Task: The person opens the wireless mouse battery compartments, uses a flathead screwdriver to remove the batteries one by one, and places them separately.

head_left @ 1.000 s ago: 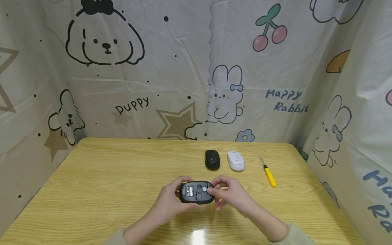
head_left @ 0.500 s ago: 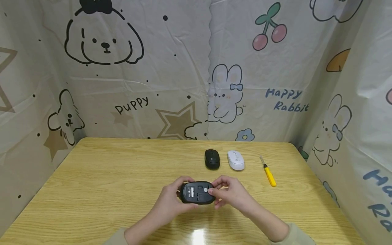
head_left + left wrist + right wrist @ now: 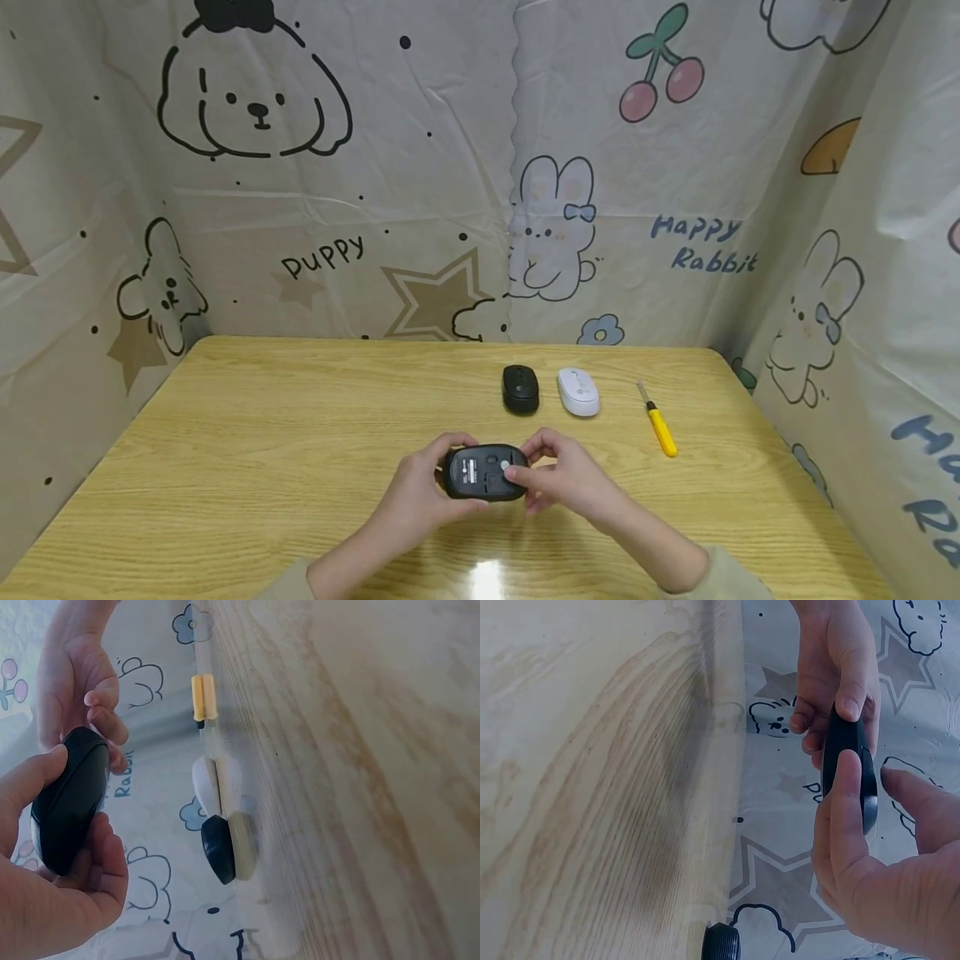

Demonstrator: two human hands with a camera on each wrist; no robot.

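Black upturned mouse point(image 3: 482, 472), table edge point(image 3: 360, 342) distant

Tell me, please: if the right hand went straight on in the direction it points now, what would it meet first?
Most likely the black mouse held in the left hand; the right hand seems to touch its nearer end, though exact depth is hard to judge.

Behind the held mouse point(image 3: 482, 472) lie two mice point(image 3: 521, 390), screwdriver point(image 3: 661, 427) rightmost.
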